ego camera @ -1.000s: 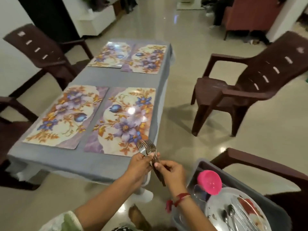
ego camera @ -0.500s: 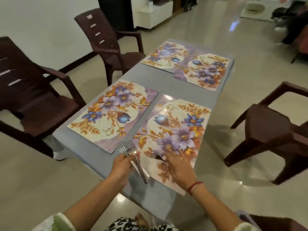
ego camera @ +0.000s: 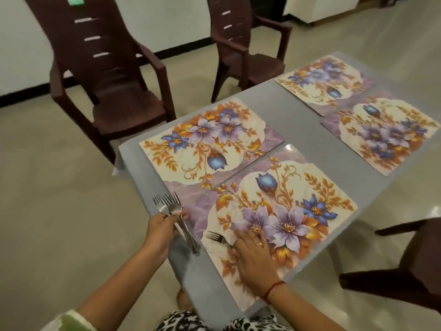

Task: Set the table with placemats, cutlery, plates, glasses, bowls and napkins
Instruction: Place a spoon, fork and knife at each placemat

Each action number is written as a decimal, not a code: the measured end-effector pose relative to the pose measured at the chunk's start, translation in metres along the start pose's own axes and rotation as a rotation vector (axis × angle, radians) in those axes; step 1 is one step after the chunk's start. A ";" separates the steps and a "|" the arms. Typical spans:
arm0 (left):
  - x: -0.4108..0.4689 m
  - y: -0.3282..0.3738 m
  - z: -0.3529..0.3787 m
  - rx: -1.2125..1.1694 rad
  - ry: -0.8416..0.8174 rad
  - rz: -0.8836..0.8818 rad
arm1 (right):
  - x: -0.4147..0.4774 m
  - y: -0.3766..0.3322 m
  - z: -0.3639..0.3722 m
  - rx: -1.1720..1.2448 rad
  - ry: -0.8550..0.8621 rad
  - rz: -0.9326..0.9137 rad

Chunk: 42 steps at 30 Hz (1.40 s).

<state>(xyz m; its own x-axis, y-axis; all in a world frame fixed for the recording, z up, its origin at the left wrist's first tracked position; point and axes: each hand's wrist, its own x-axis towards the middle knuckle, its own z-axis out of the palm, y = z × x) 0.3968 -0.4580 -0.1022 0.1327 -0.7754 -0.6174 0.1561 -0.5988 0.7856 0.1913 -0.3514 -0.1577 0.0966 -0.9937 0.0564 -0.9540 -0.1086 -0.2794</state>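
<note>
Grey cloth covers the bench [ego camera: 298, 120], with brown chairs [ego camera: 107, 68] drawn up beside it. Of my hands, the left hand [ego camera: 162, 231] grips a bundle of forks [ego camera: 167, 204] by the handles, tines fanned above the bench corner. The right hand [ego camera: 254, 258] lies flat, fingers straight, on the handle of a single fork [ego camera: 214, 236] on the nearest placemat [ego camera: 322, 194]. I judge the fork stiff, light and slippery on that glossy mat, so I'd pinch it mid-handle.

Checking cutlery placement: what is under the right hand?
A fork lies on the nearest placemat. Its tines stick out past the right hand, and the hand covers its handle.
</note>
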 end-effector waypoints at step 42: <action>-0.039 0.006 0.369 -0.091 -0.199 -0.034 | 0.104 0.289 -0.162 1.111 -0.232 0.426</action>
<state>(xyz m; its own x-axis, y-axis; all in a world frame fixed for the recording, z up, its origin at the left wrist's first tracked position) 0.0313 -0.5048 -0.0582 -0.0688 -0.7846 -0.6161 0.2464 -0.6118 0.7516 -0.1206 -0.4821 -0.0773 -0.0086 -0.9242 -0.3818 -0.1686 0.3777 -0.9104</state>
